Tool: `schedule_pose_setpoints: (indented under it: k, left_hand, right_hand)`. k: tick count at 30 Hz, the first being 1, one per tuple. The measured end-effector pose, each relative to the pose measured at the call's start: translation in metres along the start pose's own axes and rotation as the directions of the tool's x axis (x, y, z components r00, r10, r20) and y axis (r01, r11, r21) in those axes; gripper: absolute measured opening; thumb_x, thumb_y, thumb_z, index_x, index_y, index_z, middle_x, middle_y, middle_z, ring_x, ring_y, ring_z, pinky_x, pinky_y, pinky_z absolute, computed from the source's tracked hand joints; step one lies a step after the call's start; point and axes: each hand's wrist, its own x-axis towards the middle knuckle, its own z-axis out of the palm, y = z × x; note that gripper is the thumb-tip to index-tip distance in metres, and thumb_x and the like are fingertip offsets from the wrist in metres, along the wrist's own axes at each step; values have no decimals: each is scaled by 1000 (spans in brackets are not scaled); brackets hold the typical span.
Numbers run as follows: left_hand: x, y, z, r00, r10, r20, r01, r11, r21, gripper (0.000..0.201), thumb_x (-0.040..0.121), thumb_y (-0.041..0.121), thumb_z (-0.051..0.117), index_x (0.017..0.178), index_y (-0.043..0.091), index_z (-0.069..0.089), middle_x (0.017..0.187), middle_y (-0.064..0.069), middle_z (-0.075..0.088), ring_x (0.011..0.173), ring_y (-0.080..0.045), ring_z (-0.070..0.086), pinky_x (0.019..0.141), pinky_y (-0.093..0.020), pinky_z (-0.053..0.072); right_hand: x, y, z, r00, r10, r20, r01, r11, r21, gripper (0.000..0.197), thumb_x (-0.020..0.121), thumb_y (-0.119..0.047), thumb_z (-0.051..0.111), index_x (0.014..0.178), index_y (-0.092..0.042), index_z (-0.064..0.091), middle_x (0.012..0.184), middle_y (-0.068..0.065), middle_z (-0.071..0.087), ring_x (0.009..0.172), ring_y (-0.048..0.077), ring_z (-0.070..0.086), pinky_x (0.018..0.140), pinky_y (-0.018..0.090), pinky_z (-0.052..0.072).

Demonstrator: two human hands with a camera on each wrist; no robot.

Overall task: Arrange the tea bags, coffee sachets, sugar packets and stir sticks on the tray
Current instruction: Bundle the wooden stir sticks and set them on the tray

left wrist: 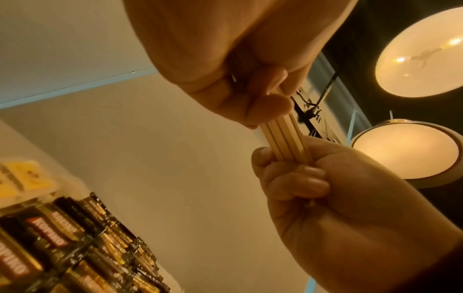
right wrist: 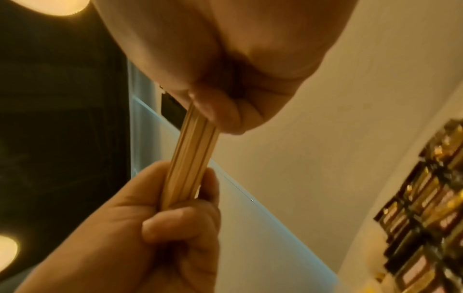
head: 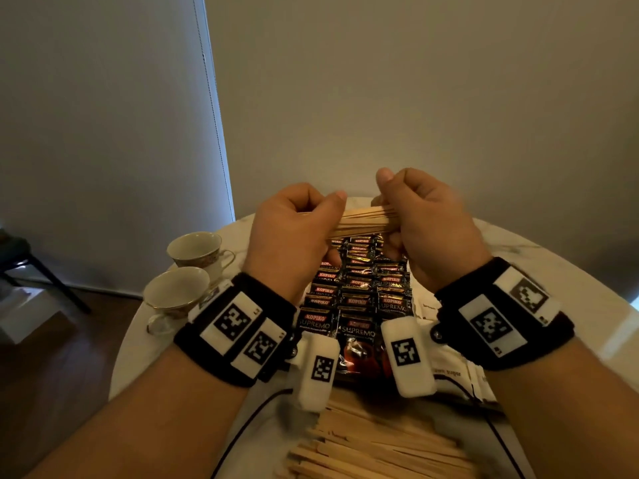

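Note:
My left hand (head: 294, 229) and right hand (head: 422, 219) each grip one end of a bundle of wooden stir sticks (head: 363, 219), held level above the table. In the left wrist view the left hand's fingers (left wrist: 265, 103) curl round the sticks (left wrist: 285, 138), with the right hand (left wrist: 313, 188) below. The right wrist view shows the same bundle (right wrist: 190, 162). Under the hands, black coffee sachets (head: 356, 295) lie in overlapping rows. White sugar packets (head: 449, 371) lie to their right. Yellow tea bags (left wrist: 22, 178) sit beyond the sachets. The tray itself is hidden.
A heap of loose stir sticks (head: 373, 447) lies at the near edge of the round white table (head: 553, 271). Two teacups (head: 195, 248) (head: 176, 288) stand at the left of the table. A dark chair (head: 20, 257) stands on the floor at far left.

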Motion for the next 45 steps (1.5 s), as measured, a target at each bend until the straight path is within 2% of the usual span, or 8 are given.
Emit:
schedule_pose_setpoints:
  k: [7, 12, 17, 23, 28, 31, 39, 45]
  left_hand:
    - [9, 17, -17, 965, -218, 146, 211, 976, 57, 28, 97, 15, 68, 75, 8, 54, 65, -8, 52, 43, -14, 44, 40, -26, 41]
    - [3, 22, 1, 878, -314, 361, 220, 935, 279, 22, 95, 8, 65, 75, 7, 59, 63, -8, 57, 43, -14, 45, 40, -25, 39]
    - [-6, 26, 38, 785, -439, 437, 358, 897, 260, 17, 100, 12, 57, 87, 5, 65, 59, -2, 55, 44, -10, 41, 42, -24, 39]
    - [-10, 22, 80, 745, -593, 306, 521, 803, 289, 35, 107, 42, 50, 99, 9, 59, 79, -8, 61, 56, -16, 52, 52, -26, 48]
    - [-25, 4, 108, 796, -471, 379, 133, 748, 650, 17, 101, 16, 58, 106, 2, 67, 96, -9, 71, 68, -18, 64, 57, -26, 54]
    - [-38, 4, 120, 775, -394, 494, -96, 699, 708, 14, 96, 21, 69, 107, 12, 72, 101, -5, 73, 90, -22, 71, 76, -34, 63]
    - [-59, 6, 149, 529, -463, 711, -445, 562, 697, 30, 95, 30, 73, 123, 21, 71, 116, 0, 72, 101, -17, 69, 77, -25, 58]
    - [-68, -2, 158, 487, -425, 763, -577, 499, 647, 36, 98, 30, 68, 133, 25, 67, 133, 2, 65, 117, -17, 61, 94, -29, 51]
  right_hand:
    - [-28, -19, -19, 951, -14, 308, 129, 924, -359, 32, 94, -46, 64, 93, -18, 51, 72, 2, 61, 56, 17, 55, 51, 28, 49]
    - [-45, -35, -34, 866, 67, 496, 322, 684, -654, 36, 87, -43, 76, 76, -25, 47, 74, -2, 61, 62, 11, 52, 59, 29, 47]
    - [-54, -36, -54, 918, 148, 367, 147, 734, -663, 24, 83, -16, 77, 74, -16, 54, 70, 4, 67, 55, 13, 64, 48, 24, 51]
    - [-64, -27, -91, 950, 312, 9, -193, 611, -767, 18, 88, -26, 74, 78, -16, 62, 77, 4, 74, 65, 20, 72, 56, 35, 60]
    - [-68, 6, -136, 808, 511, -293, -469, 258, -844, 29, 90, -40, 73, 101, -13, 68, 86, 6, 70, 74, 20, 67, 55, 29, 49]
    - [-70, 25, -152, 754, 538, -377, -547, 196, -814, 31, 92, -38, 72, 103, -11, 64, 88, 8, 67, 77, 22, 66, 58, 29, 51]
    - [-71, 34, -147, 712, 623, -325, -423, 11, -906, 49, 91, -51, 70, 119, -12, 66, 105, 7, 71, 96, 22, 68, 84, 30, 56]
    - [-77, 13, -156, 756, 598, -265, -335, 5, -942, 50, 92, -51, 69, 120, -11, 62, 103, 7, 68, 97, 22, 67, 94, 35, 57]
